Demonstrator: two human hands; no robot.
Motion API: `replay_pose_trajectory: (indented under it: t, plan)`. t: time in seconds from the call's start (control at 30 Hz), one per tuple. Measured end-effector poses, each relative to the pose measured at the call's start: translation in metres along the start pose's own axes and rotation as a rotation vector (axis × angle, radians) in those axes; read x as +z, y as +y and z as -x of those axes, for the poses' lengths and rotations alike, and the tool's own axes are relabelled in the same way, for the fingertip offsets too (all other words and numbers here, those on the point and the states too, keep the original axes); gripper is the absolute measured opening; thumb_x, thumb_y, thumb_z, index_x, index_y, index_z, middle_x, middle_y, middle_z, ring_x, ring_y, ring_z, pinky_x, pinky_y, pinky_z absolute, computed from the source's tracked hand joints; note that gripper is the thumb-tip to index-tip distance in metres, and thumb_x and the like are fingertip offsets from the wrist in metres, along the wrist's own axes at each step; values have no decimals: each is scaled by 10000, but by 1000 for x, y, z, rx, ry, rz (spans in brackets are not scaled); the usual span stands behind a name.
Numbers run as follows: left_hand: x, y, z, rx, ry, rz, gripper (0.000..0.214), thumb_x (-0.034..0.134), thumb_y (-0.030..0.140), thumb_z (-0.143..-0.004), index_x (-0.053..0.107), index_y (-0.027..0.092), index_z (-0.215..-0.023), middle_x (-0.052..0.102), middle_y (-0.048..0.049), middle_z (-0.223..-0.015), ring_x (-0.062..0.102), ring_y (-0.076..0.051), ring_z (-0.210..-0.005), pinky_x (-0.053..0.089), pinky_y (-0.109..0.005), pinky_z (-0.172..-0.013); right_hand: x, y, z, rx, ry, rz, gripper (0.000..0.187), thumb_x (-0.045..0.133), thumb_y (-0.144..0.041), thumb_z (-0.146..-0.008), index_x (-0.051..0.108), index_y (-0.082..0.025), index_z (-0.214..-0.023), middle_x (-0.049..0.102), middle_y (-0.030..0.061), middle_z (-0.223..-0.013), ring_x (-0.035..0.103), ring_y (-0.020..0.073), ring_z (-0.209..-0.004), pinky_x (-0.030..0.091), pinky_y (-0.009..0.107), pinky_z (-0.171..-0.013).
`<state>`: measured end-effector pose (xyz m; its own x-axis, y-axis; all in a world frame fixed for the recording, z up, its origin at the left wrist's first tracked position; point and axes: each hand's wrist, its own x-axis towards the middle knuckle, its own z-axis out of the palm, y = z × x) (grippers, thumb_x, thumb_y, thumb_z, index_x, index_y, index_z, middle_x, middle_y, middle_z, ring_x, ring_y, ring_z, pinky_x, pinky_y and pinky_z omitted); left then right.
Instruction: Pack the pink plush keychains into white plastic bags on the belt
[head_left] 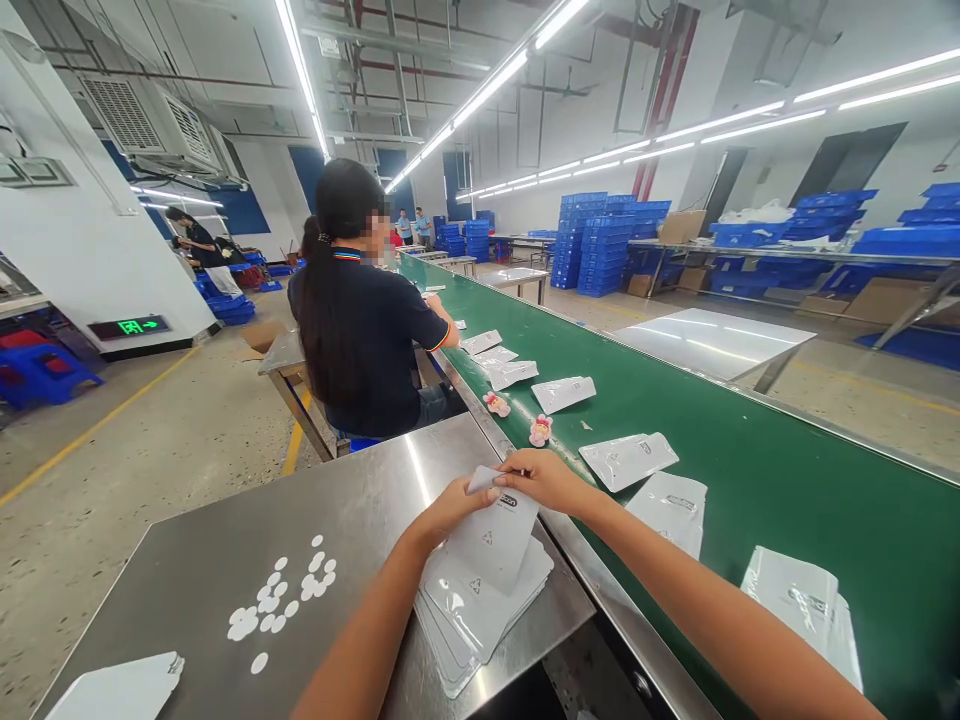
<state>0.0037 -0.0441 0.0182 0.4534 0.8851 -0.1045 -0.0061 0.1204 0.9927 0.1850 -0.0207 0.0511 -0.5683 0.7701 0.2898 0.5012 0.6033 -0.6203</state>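
A white plastic pouch (499, 545) with dark print and a recycling mark is held at its top edge by both hands. My left hand (455, 507) pinches the upper left corner, and my right hand (546, 478) grips the upper right part, its fingertips close to the left thumb. Beneath it, a fanned stack of similar pouches (480, 630) lies on the metal table (375, 500) beside the conveyor. To the left, many small white round discs (268, 600) lie scattered. Whether anything is inside the held pouch cannot be seen.
On the green conveyor belt (720, 450) lie several white pouches (628, 460) and two pink figure-shaped pieces (541, 431). More white pouches (120, 690) rest at the table's near left corner. A co-worker (360, 330) sits ahead, left of the belt. Blue crates (604, 250) stand beyond.
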Motion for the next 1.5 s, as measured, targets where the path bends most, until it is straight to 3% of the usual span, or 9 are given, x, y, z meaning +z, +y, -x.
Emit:
replay_pose_trajectory:
  t: [0.13,0.27,0.4,0.7,0.8,1.07,1.17,1.3,1.5]
  plan:
    - [-3,-1,2,-159,4,105,483,637,538,-680,632,104,-892,646,-76,-760,606,-182,-686,457,-279,-633,-30,31,-20,376,163,-45,413,418,-538,-821,633,-187,-788,642,17,-733,567,141,-685,397,232,-601]
    - [1,-5,2,-99,104,139,441,682,515,-643,612,117,-818,616,-35,-683,572,-145,-596,441,-252,-568,-57,76,-27,715,310,52,412,412,-479,-828,572,-153,-632,582,51,-558,544,151,-567,370,255,-547]
    - [6,-1,3,13,98,150,414,736,451,-604,570,139,-819,578,10,-664,521,-100,-550,402,-206,-528,-52,81,-29,661,254,-20,304,565,-396,-737,511,-161,-552,501,-12,-447,483,118,-471,357,241,-506]
    - [18,11,5,134,170,28,504,748,424,-568,552,148,-941,587,-2,-796,525,-132,-672,388,-221,-596,-44,-27,-10,287,384,-517,358,497,-559,-762,506,-202,-737,481,-43,-558,446,89,-456,345,206,-408]
    - [20,10,8,157,196,7,441,725,426,-592,555,154,-894,569,18,-748,500,-111,-618,364,-209,-562,-45,-40,5,285,388,-366,339,503,-533,-767,524,-202,-696,501,-35,-549,440,95,-462,352,218,-425]
    - [29,19,14,173,144,-83,354,720,384,-617,582,149,-843,564,21,-719,486,-111,-622,350,-209,-564,-45,-55,30,233,305,88,257,475,-430,-823,578,-224,-708,580,-31,-590,496,121,-536,387,249,-519]
    - [35,30,16,202,96,-134,344,707,380,-640,600,147,-869,570,15,-733,495,-122,-653,355,-216,-582,-40,-56,33,34,227,151,270,445,-398,-859,651,-236,-793,654,26,-876,581,175,-831,452,317,-727]
    - [42,37,14,269,118,-177,331,676,398,-672,611,157,-888,594,-5,-790,525,-147,-720,389,-235,-630,-34,-53,39,-151,128,283,352,434,-426,-869,697,-223,-752,430,26,-1351,313,278,-1268,286,459,-1011]
    - [27,21,5,181,59,-146,507,430,562,-806,464,169,-1126,628,-81,-972,590,-178,-845,430,-283,-730,-55,-19,55,17,-34,180,326,466,-451,-833,670,-208,-758,633,41,-983,597,179,-824,453,288,-716]
